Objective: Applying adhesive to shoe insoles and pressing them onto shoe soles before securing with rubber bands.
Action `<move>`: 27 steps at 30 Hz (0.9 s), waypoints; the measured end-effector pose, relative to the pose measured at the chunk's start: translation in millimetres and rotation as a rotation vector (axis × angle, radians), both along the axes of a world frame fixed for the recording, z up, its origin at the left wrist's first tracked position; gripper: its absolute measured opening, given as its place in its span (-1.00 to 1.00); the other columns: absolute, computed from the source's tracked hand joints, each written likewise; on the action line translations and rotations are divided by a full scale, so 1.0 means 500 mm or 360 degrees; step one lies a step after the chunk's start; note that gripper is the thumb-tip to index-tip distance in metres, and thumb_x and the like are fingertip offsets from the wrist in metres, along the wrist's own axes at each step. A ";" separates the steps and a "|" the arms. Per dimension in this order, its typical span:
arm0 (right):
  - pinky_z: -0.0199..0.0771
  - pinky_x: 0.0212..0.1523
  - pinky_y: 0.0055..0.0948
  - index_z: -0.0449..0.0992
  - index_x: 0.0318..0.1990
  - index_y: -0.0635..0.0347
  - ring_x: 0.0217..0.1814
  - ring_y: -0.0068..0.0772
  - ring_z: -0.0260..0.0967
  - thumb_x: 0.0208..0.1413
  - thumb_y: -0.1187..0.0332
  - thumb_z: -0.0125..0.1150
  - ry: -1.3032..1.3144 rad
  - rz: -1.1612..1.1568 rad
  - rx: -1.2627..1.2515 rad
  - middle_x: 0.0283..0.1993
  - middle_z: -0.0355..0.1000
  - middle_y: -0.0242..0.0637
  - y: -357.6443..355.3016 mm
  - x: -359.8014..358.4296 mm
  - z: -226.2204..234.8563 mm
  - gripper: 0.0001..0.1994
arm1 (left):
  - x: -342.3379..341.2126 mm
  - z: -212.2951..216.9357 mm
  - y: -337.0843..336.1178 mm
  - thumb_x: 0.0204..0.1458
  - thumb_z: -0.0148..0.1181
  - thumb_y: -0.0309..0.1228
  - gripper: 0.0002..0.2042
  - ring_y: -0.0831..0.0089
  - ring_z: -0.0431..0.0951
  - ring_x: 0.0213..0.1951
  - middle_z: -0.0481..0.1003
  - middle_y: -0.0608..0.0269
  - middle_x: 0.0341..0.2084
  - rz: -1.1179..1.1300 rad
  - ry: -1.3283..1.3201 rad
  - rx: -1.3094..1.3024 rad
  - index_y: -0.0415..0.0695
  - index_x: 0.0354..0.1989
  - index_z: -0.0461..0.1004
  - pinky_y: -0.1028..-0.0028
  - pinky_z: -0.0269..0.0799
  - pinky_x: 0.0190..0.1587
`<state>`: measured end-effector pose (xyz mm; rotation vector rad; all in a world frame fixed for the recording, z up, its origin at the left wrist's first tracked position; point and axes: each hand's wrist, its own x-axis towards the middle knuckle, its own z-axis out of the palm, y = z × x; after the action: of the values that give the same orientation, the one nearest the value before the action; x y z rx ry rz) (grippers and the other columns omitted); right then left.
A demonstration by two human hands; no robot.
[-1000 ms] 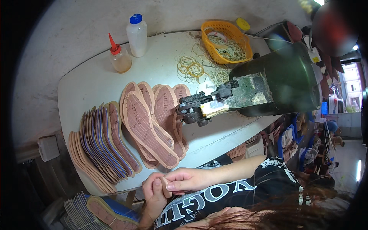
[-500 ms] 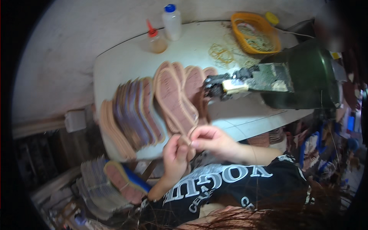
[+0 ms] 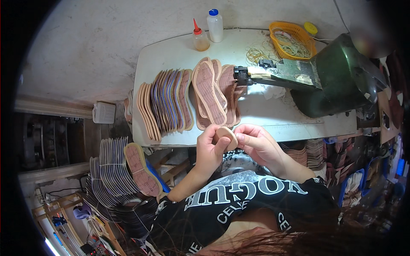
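While scanning from the far left — stack of insoles (image 3: 112,168) down below the table edge, one pinkish insole (image 3: 141,169) lying tilted on top. Up on the white table (image 3: 273,119), a fanned row of tan and blue insoles (image 3: 164,102) standing on edge, then a looser pile of pink insoles (image 3: 213,91) overlapping each other just beside it. Behind those, near the wall: small glue bottle with a red tip (image 3: 200,38) and a white bottle with a blue cap (image 3: 215,24), close together. Further right, loose rubber bands (image 3: 257,53) on the tabletop, an orange basket (image 3: 279,32) holding more bands, and the big dark green machine (image 3: 341,77) with its arm reaching left over the pink pile.

Front and centre, just off the near table edge: left hand (image 3: 209,149) and right hand (image 3: 256,143) both pinching one small tan insole piece (image 3: 226,135) between fingertips — held up in the air, touching nothing else. Nothing between the hands and the table.

Compared with half a second back: hands closer to mid-frame and raised a bit, tan piece now turned face-up and clearly visible, whole view swung so table sits more central. Piles and bottles unchanged.
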<state>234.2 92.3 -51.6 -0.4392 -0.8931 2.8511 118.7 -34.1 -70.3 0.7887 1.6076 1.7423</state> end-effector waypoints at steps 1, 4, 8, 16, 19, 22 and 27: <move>0.31 -0.09 -0.54 0.48 -0.21 0.23 -0.17 -0.60 0.31 0.16 0.36 0.19 0.0008 0.0016 -0.0049 -0.28 0.40 -0.43 -0.004 0.006 0.000 -0.86 | 0.003 0.000 -0.002 -0.03 0.21 0.14 -0.44 0.69 0.35 -0.50 0.41 0.40 -0.58 0.0027 0.0075 0.0012 -0.24 -0.37 0.41 0.62 0.26 -0.45; 0.31 -0.04 -0.51 0.45 -0.19 0.23 -0.14 -0.59 0.33 0.19 0.33 0.15 0.0122 0.0158 -0.0012 -0.27 0.40 -0.42 -0.002 0.023 0.005 -0.84 | 0.010 -0.011 -0.009 -0.05 0.21 0.16 -0.44 0.69 0.33 -0.49 0.39 0.42 -0.57 -0.0045 0.0106 0.0023 -0.21 -0.37 0.39 0.64 0.23 -0.44; 0.31 -0.02 -0.51 0.42 -0.17 0.23 -0.13 -0.59 0.33 0.22 0.32 0.11 0.0158 0.0206 0.0012 -0.24 0.41 -0.41 -0.008 0.044 0.018 -0.83 | 0.024 -0.010 -0.006 -0.05 0.22 0.15 -0.46 0.72 0.31 -0.48 0.37 0.46 -0.57 -0.0136 0.0113 0.0116 -0.18 -0.37 0.36 0.67 0.20 -0.43; 0.29 0.00 -0.53 0.43 -0.18 0.24 -0.13 -0.62 0.33 0.23 0.33 0.08 0.0009 0.0069 0.0210 -0.22 0.41 -0.42 -0.008 0.065 0.016 -0.84 | 0.047 0.002 -0.009 -0.11 0.21 0.22 -0.39 0.65 0.36 -0.49 0.40 0.38 -0.58 -0.0127 0.0080 -0.0026 -0.22 -0.42 0.43 0.59 0.27 -0.46; 0.29 -0.01 -0.53 0.45 -0.18 0.24 -0.13 -0.61 0.33 0.22 0.33 0.10 0.0127 0.0042 0.0049 -0.22 0.42 -0.42 -0.002 0.076 -0.001 -0.84 | 0.044 0.004 -0.003 -0.12 0.22 0.22 -0.40 0.66 0.35 -0.50 0.39 0.40 -0.59 -0.0110 0.0135 -0.0048 -0.21 -0.43 0.43 0.60 0.26 -0.47; 0.29 -0.03 -0.53 0.45 -0.17 0.23 -0.14 -0.60 0.33 0.21 0.32 0.12 0.0126 0.0152 0.0052 -0.22 0.42 -0.41 0.002 0.079 -0.013 -0.83 | 0.050 -0.007 -0.005 -0.13 0.22 0.23 -0.40 0.67 0.34 -0.51 0.39 0.41 -0.60 -0.0128 0.0081 -0.0009 -0.21 -0.43 0.43 0.60 0.25 -0.48; 0.25 -0.06 -0.57 0.42 -0.18 0.20 -0.13 -0.63 0.30 0.22 0.30 0.11 0.0207 0.0241 -0.0016 -0.22 0.39 -0.44 -0.001 0.080 0.003 -0.83 | 0.055 -0.011 0.001 -0.14 0.24 0.23 -0.40 0.67 0.33 -0.52 0.37 0.41 -0.61 -0.0159 0.0021 0.0081 -0.20 -0.45 0.43 0.59 0.23 -0.49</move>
<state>274.2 91.6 -50.1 -0.1914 -0.9251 2.9799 146.2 -33.6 -75.6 0.8913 1.5115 1.7162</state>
